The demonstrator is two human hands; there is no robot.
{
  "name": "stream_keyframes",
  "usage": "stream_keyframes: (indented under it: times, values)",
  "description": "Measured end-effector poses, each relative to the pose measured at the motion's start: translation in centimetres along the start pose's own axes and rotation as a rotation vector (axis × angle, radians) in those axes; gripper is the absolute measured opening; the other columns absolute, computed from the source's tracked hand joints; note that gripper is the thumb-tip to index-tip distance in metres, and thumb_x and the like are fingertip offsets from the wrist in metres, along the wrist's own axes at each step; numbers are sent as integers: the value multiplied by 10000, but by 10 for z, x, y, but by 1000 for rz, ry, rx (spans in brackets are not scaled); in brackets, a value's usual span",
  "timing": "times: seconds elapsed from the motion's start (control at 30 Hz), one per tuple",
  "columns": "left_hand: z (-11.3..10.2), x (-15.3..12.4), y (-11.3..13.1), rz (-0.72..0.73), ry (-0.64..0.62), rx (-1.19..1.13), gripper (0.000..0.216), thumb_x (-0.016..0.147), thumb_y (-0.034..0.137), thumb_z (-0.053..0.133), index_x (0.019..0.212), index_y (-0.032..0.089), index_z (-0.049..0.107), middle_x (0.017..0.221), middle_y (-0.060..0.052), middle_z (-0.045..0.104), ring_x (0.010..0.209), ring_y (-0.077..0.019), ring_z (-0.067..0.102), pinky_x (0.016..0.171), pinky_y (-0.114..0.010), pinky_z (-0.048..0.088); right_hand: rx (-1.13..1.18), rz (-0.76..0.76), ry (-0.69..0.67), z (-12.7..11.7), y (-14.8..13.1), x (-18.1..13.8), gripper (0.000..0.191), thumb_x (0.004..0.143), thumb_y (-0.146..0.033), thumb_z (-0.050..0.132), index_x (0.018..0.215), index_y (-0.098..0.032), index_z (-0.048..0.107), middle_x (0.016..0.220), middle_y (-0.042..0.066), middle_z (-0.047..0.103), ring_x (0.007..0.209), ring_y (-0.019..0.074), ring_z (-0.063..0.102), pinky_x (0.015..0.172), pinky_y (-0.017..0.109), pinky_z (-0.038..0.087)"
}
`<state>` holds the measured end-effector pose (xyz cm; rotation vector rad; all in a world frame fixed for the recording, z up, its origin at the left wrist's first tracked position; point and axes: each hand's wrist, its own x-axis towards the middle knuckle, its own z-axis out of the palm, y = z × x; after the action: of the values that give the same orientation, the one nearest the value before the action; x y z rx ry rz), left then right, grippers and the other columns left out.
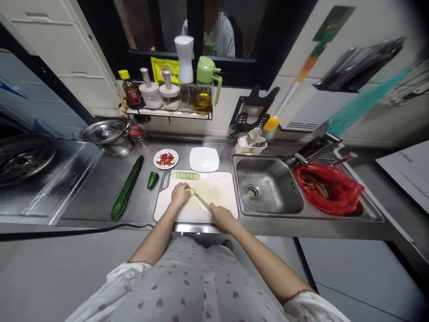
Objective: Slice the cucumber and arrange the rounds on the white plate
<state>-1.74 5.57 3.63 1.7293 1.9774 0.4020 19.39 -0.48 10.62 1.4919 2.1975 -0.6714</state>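
Note:
My right hand (224,218) grips a kitchen knife (203,203), its blade slanting up and left over the white cutting board (221,197). The knife's tip is close to a pale green cucumber slice (191,192). Beside that slice, the fingers of my left hand (181,194) are bent together and closed on the cucumber, most of which they hide. A row of overlapping cucumber slices (185,175) lies along the board's upper left. Left of the board are a cut cucumber end (153,180) and a long whole cucumber (128,188).
Behind the board are a plate of chopped red pieces (166,159) and a white plate (204,159). To the right lie the sink (268,188) and a red plastic bag (330,190). A lidded pot (110,137) stands at the back left, below a condiment shelf (167,113).

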Motion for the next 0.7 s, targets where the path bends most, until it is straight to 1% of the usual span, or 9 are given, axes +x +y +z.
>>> stream_keyframes:
  times: [0.17,0.33,0.43,0.53,0.7]
  values:
    - [2,1,-1,-79,-19,-152,127,723,172,601,843,207,622,849,-10,669,766,-144,585,678,-235,401,54,10,19,0,4,-5,279,869,-126,379,1133,-162,458,972,135,656,899,230,632,665,273,389]
    - [4,3,-7,-119,-4,-241,97,724,190,628,818,205,613,802,7,681,712,-118,589,660,-216,403,117,49,51,3,11,-4,256,877,-150,378,1119,-169,459,963,119,654,862,208,626,641,257,347]
    - [1,6,-12,-142,25,-248,82,730,210,630,810,208,608,794,10,673,702,-121,588,665,-223,405,127,68,72,6,16,-1,264,874,-150,375,1123,-164,462,975,126,652,869,211,622,652,262,342]
    - [-7,11,-19,-192,77,-227,74,737,224,618,808,211,604,789,5,661,714,-133,584,684,-238,404,129,87,80,8,21,2,272,873,-161,375,1130,-167,463,976,120,651,862,206,621,652,260,339]
    - [-23,19,-31,-297,160,-188,131,746,230,581,874,227,613,820,-13,660,795,-175,593,741,-278,404,123,101,101,9,25,4,273,867,-166,364,1118,-177,471,958,103,654,860,202,627,635,258,330]
